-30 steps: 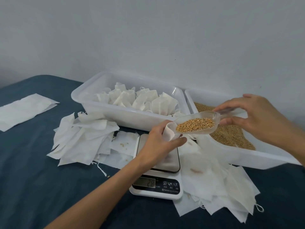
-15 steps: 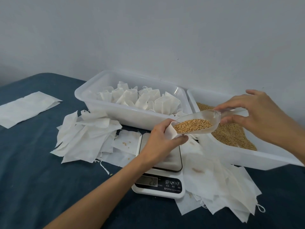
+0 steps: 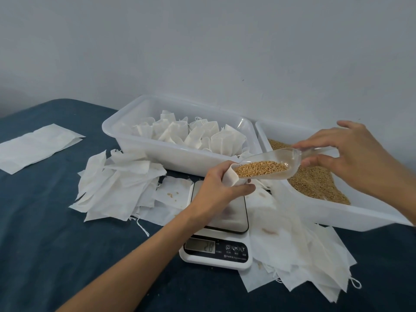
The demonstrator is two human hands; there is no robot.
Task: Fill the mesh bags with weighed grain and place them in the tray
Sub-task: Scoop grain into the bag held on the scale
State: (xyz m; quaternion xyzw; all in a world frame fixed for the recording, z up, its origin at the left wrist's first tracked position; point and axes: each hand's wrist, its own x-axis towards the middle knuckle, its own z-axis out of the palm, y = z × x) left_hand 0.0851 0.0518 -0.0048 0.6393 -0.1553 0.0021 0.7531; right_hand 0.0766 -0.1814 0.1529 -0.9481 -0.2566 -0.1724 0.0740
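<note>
head view: the scale (image 3: 217, 242) sits on the blue cloth (image 3: 56, 233) and serves as the landmark. just above its steel plate the left hand (image 3: 221, 188) curls its fingers and thumb round a white bag (image 3: 231, 176), mouth turned up and to the right, likely so the grain can slide straight in while the bag stays over the plate for weighing. whether the bag's base touches the plate is hidden by the hand.

the right hand (image 3: 351, 158), right of and above the scale, pinches the handle of a clear scoop (image 3: 267, 165) between thumb and fingers. the scoop lies nearly level with its lip touching the bag's mouth, and the grain (image 3: 261, 168) heaped inside has seemingly not begun to pour. holding it level keeps the load from spilling before the lip is seated.

behind the scale stands the tray (image 3: 139, 140) with filled bags (image 3: 198, 136) upright inside, close enough for a short carry. right of the scale is the bin (image 3: 337, 217) of loose grain, under the scoop hand so spills fall back in. empty bags (image 3: 117, 188) lie heaped left of the scale, more (image 3: 304, 255) to its right, both within reach.

the display seems to show 28, though blurred.
</note>
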